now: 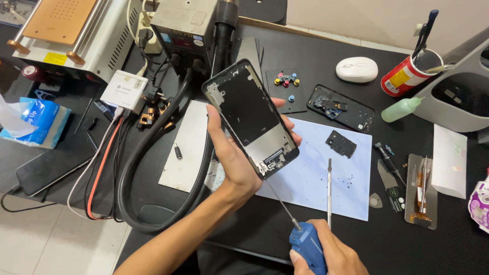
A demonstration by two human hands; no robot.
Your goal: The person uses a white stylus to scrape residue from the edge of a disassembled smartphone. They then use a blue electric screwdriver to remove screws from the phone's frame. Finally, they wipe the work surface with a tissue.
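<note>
Two bare hands work above a black worktop (285,239). The left hand (235,153) holds an opened black phone frame with a bare metal inner plate (250,117) tilted in the air, thumb along its near edge and fingers curled round the far edge. The right hand (331,254), fingers wrapped shut round the handle, grips a blue-handled screwdriver with a thin steel shaft (305,243); its tip meets the lower end of the frame.

Under the frame lies a pale blue work mat (316,178) bearing a second slim metal tool (329,191) and a small black cover plate (341,143). Beyond it sit a black phone back shell (341,108), a white computer mouse (357,69) and a red can of tools (403,76). Thick black hoses (147,168) loop left of the hand from a grey metal station (186,25).

The right hand is partly cut off by the lower edge, and the screw under the tip is too small to make out.
</note>
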